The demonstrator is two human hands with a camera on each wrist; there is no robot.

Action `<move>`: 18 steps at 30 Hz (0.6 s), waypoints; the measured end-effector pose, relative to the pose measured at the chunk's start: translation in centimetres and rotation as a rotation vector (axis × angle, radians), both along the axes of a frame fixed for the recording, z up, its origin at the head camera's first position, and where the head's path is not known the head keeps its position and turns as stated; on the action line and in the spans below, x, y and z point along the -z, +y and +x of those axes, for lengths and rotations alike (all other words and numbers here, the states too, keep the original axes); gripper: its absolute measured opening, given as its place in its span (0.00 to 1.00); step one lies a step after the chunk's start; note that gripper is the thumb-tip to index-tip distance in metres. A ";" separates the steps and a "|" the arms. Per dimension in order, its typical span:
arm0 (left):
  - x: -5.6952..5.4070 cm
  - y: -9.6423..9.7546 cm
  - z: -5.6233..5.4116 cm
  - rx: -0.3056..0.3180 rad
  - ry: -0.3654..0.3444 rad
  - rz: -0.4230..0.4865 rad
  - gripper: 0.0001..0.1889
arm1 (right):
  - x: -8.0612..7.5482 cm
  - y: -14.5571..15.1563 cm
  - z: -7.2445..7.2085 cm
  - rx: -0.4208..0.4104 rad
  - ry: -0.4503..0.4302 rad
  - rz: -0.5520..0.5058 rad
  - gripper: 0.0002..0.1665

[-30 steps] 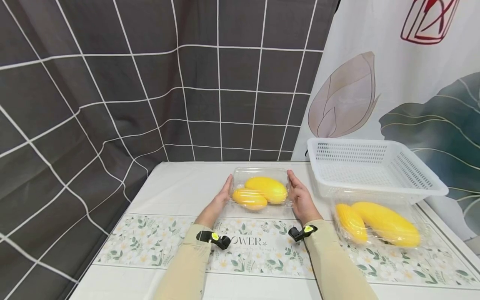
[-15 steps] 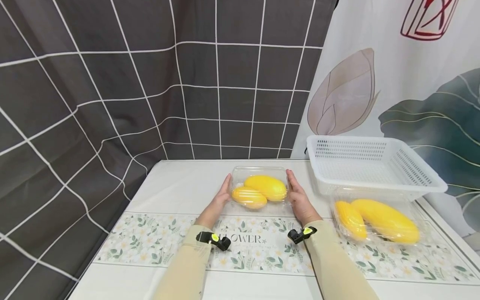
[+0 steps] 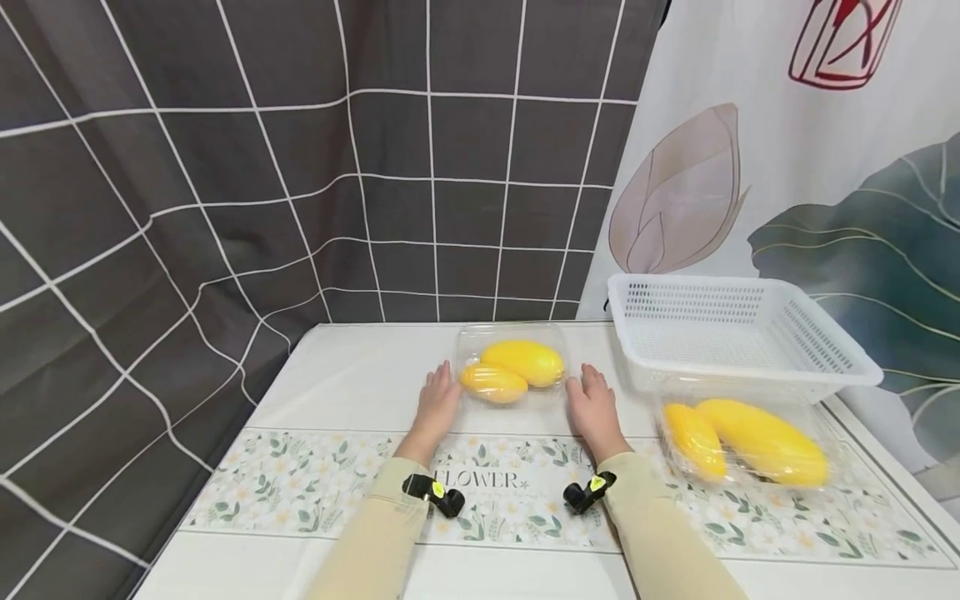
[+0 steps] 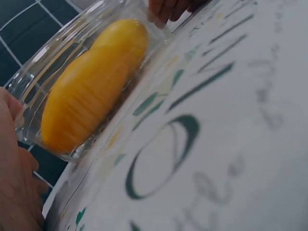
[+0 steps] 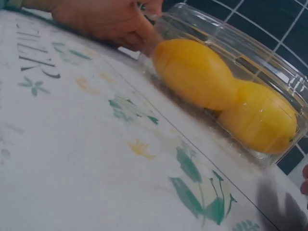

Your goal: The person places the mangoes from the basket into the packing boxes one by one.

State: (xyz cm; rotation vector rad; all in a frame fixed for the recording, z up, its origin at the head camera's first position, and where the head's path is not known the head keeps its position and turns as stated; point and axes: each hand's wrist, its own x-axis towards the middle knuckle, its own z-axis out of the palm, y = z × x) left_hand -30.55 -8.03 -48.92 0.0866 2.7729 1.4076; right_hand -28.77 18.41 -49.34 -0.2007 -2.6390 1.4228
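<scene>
A clear plastic box [image 3: 551,332] stands on the tabletop, with a larger yellow mango-like fruit [image 3: 522,362] and a smaller one [image 3: 493,382] inside. Beside its left side lies my left hand [image 3: 437,408], fingers extended forward. My right hand [image 3: 595,410] is on the other side, also with extended fingers and a small gap to the box. In the left wrist view, part of the left hand [image 4: 17,178] shows close to the box wall; whether it touches is unclear. Only a bit of the right hand [image 5: 305,180] appears at the right wrist view's edge.
At the right stands a white perforated basket [image 3: 720,371]. In front of it sits a second clear box with two yellow fruits [image 3: 765,440]. A floral printed strip [image 3: 300,483] crosses the white table, and a dark gridded curtain [image 3: 375,192] hangs behind.
Both hands have come off the box's sides, drawn back toward me and lowered to the tabletop. The box with the fruits stays near the table's back edge.
</scene>
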 end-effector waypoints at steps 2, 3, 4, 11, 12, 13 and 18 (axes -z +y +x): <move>0.1 0.3 -0.1 -0.013 0.004 -0.087 0.36 | 0.0 -0.1 -0.1 0.007 -0.020 0.130 0.39; 0.2 0.4 -0.1 -0.020 0.004 -0.120 0.36 | 0.0 -0.2 -0.2 0.004 -0.030 0.179 0.40; 0.3 0.6 0.0 -0.028 -0.001 -0.138 0.36 | 0.1 -0.4 -0.2 0.000 -0.044 0.208 0.41; -0.2 1.4 0.4 -0.046 0.010 -0.029 0.33 | 0.2 -1.1 -0.5 -0.039 -0.045 0.239 0.43; -0.3 1.5 0.4 -0.047 0.012 -0.022 0.33 | 0.2 -1.1 -0.5 -0.048 -0.040 0.237 0.43; -0.3 1.6 0.4 -0.050 0.010 -0.017 0.33 | 0.2 -1.1 -0.5 -0.055 -0.037 0.234 0.43; -0.4 1.9 0.1 -0.048 0.009 -0.011 0.33 | 0.3 -1.0 -0.6 -0.066 -0.055 0.235 0.43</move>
